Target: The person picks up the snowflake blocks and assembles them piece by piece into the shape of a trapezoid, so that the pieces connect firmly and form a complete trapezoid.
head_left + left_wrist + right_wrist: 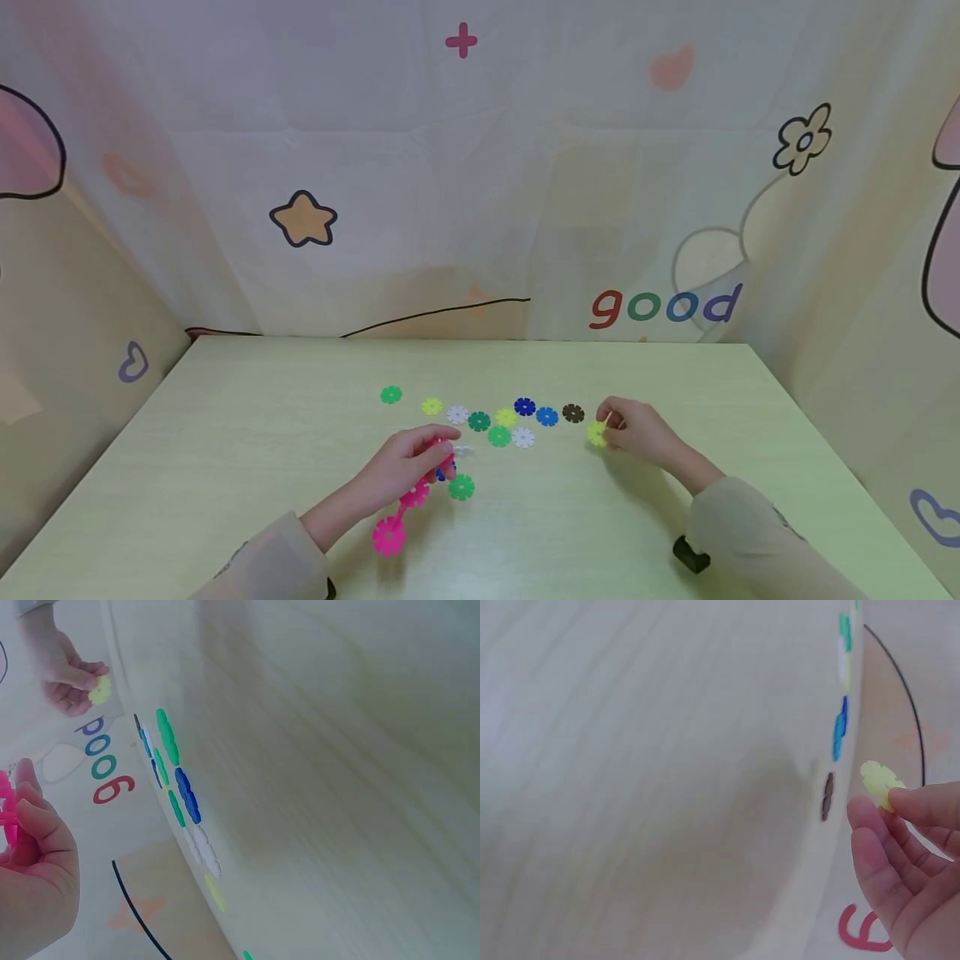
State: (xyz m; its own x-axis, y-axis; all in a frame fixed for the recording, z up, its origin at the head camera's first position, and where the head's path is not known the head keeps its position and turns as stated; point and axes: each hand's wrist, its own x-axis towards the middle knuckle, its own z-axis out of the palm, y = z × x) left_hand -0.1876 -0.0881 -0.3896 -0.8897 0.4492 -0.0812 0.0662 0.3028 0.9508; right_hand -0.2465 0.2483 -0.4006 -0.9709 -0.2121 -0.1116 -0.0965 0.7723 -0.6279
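Note:
My left hand (405, 463) holds a chain of joined pink flower-shaped discs (388, 536) that hangs below the fingers toward the table's front. In the left wrist view, part of the pink chain (9, 817) shows between thumb and fingers. Over to the right, my right hand (643, 432) pinches a yellow flower disc (596, 434) between thumb and fingers. The right wrist view shows this yellow disc (880, 782) raised off the table. Just left of the right hand lies a brown disc (573, 413). Below the left fingers lie a green disc (462, 487) and a partly hidden blue one.
Loose flower discs stretch across the middle of the pale wooden table (262, 417): a green one (391, 395) at the left, then yellow, white, green and blue ones (547, 417). A printed curtain (480, 183) stands behind the table's far edge and at both sides.

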